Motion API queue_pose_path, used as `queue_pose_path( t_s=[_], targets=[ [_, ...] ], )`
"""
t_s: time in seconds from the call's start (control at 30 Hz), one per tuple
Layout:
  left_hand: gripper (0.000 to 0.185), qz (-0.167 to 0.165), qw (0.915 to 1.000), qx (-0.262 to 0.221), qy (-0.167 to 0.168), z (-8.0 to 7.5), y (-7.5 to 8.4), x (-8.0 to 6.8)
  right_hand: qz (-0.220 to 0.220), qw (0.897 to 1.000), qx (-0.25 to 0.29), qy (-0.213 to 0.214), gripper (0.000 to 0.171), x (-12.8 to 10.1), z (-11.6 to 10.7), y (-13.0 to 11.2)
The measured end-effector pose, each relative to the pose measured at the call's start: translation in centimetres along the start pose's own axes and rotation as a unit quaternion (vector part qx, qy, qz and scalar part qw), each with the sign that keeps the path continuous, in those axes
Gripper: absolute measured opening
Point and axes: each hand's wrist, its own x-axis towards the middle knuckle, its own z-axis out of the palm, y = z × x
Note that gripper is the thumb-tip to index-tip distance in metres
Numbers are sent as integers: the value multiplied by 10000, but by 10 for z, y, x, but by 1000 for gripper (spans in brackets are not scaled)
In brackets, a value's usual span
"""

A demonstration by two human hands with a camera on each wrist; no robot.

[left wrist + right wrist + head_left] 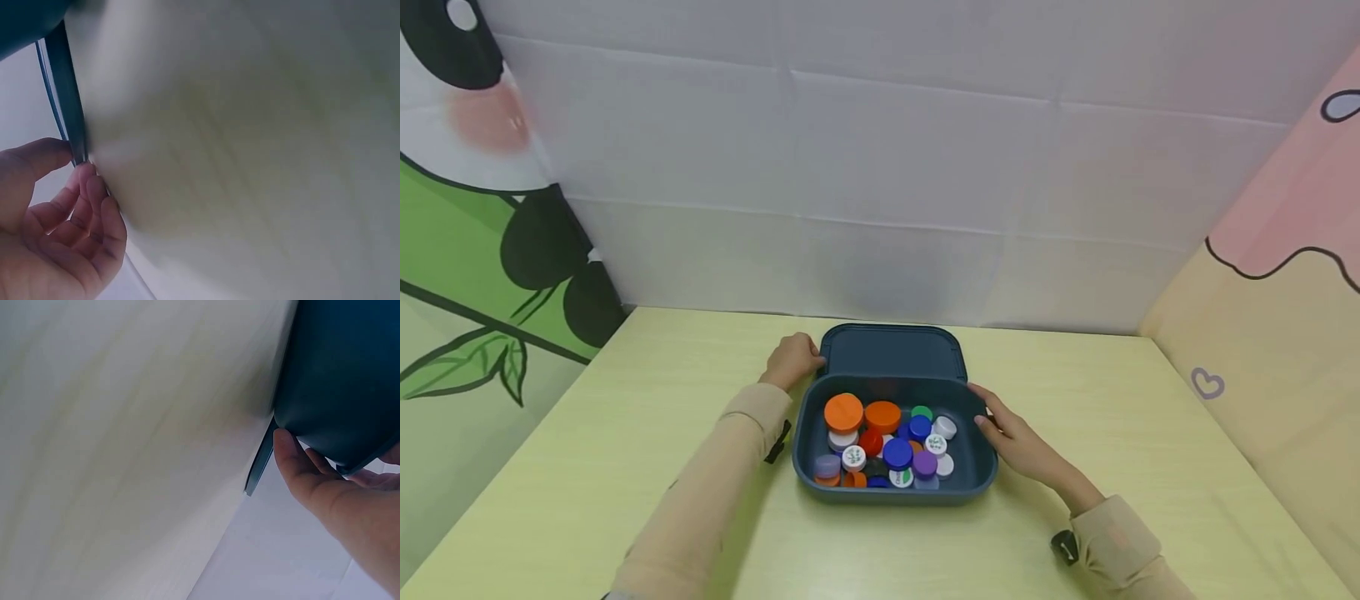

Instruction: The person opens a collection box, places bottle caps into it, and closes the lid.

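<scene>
A dark blue-grey rectangular box with rounded corners sits on the table, holding many bottle caps in orange, red, blue, purple, green and white. Directly behind it lies its matching lid, whose front part is hidden by the box. My left hand pinches the left edge of the lid between thumb and fingertips; the left wrist view shows the thin lid edge there. At the box's right rear corner, my right hand grips the wall, thumb at the rim and fingers against the outside.
The box and lid stand on a pale yellow wood-grain table. A white cloth-like wall rises at the table's back edge, close behind the lid. Cartoon-printed panels border the left and right sides.
</scene>
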Motion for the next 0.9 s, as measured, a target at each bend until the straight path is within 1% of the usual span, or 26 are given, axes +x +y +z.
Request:
queue_pose_path(
  t_s=[0.17, 0.23, 0.5, 0.77, 0.9],
  targets=[
    [39, 40, 10000, -8, 23, 1, 2, 1, -1, 10000, -73, 35, 49, 0, 0, 0],
    [41, 19, 10000, -2, 27, 2, 3, 2, -7, 10000, -77, 27, 49, 0, 0, 0],
    [39, -191, 9998, -104, 22, 3, 6, 2, 53, 10000, 62, -9, 50, -1, -1, 1],
    [38, -14, 9979, -644, 71, -1, 4, 2, 62, 9999, 117, -25, 51, -1, -1, 1],
    [37, -60, 9972, -747, 52, -2, 5, 4, 86, 9998, 141, -55, 51, -1, -1, 1]
  ],
)
